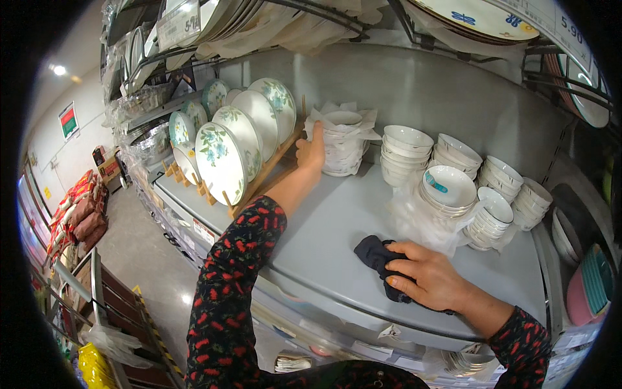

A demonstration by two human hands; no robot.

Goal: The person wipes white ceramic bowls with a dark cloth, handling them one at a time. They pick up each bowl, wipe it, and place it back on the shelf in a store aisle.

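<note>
My left hand [312, 151] reaches to the back of the grey shelf [330, 219]. It lies against the left side of a stack of white bowls [342, 146] with paper sheets between them; whether it grips the stack is hidden. To its left, a wooden dish rack [265, 180] holds upright floral plates [219, 163]. A crumpled dark cloth [376, 257] is in my right hand [427, 274], pressed on the shelf near its front edge. Beyond that hand stands a stack of shallow white bowls [449, 187], partly wrapped in clear plastic [418, 219].
More bowl stacks [407, 150] line the back and right of the shelf. Wire racks with plates [478, 19] hang low overhead. Pink and teal basins [588, 287] are at far right. Left of the shelf are an aisle floor [146, 243], a cart [116, 301] and piled red sacks [80, 209].
</note>
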